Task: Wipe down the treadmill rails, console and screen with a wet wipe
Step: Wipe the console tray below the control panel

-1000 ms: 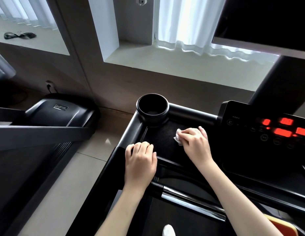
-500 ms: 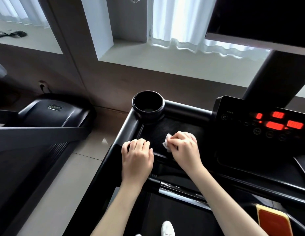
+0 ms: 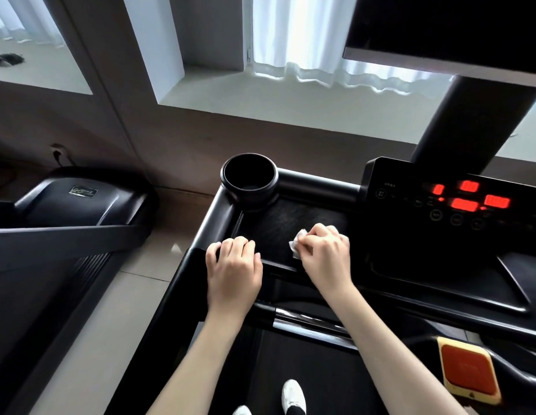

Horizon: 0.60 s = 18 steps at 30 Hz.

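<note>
I stand on a black treadmill. My right hand (image 3: pixel 325 257) is closed on a crumpled white wet wipe (image 3: pixel 298 245) and presses it onto the flat black tray of the console (image 3: pixel 293 218). My left hand (image 3: pixel 233 269) rests palm down, fingers curled, on the left rail (image 3: pixel 188 277) where it meets the console. The control panel (image 3: pixel 440 202) with red lit digits lies to the right of the wipe. The dark screen (image 3: pixel 452 25) hangs above on a thick post.
A round black cup holder (image 3: pixel 249 181) sits at the console's far left corner. A chrome-banded handlebar (image 3: pixel 308 323) runs below my wrists. An orange, yellow-framed stop pad (image 3: pixel 467 372) is at lower right. Another treadmill (image 3: pixel 72 211) stands to the left. My white shoes (image 3: pixel 293 396) show on the belt.
My right hand has drawn the wipe back across the tray, from beside the panel toward the near edge and slightly left. My left hand has stayed on the rail.
</note>
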Tool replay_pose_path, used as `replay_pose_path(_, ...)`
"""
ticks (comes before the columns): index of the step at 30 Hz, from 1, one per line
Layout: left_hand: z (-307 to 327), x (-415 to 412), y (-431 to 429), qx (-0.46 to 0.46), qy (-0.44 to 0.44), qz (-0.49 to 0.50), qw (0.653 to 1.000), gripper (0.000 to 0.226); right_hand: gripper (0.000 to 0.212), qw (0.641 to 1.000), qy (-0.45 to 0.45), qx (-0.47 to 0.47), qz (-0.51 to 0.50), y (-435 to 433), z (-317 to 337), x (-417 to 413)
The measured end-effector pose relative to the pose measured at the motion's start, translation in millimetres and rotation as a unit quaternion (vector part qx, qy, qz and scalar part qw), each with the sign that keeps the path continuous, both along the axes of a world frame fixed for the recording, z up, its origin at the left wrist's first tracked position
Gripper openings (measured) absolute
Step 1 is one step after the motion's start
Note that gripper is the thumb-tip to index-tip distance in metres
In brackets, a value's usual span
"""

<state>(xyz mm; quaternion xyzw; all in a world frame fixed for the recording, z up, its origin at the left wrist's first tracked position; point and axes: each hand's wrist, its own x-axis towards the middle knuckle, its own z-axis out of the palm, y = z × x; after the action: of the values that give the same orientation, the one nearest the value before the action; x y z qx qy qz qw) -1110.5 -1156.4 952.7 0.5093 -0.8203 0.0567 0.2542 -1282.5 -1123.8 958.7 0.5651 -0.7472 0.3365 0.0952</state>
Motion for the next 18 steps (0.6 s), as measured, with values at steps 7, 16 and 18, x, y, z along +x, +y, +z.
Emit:
replay_pose_path(7,-0.8,1.0,-0.4,0.002,0.002,-0.006,1.0,0.036,0.025,0.998,0.046,0.001,-0.035,8.7,-0.5,-13.7)
replay_pose_path(16,-0.7,1.6,0.0,0.001,-0.005,-0.035,0.999,0.037,0.022,0.989,0.112,0.0,-0.097,-7.5,-4.2,-28.2)
replay_pose_path(18,-0.3,1.4,0.2,0.003,-0.004,-0.036,0.999,0.037,0.021,0.989,0.095,-0.005,-0.112,-24.7,-1.5,-24.8)
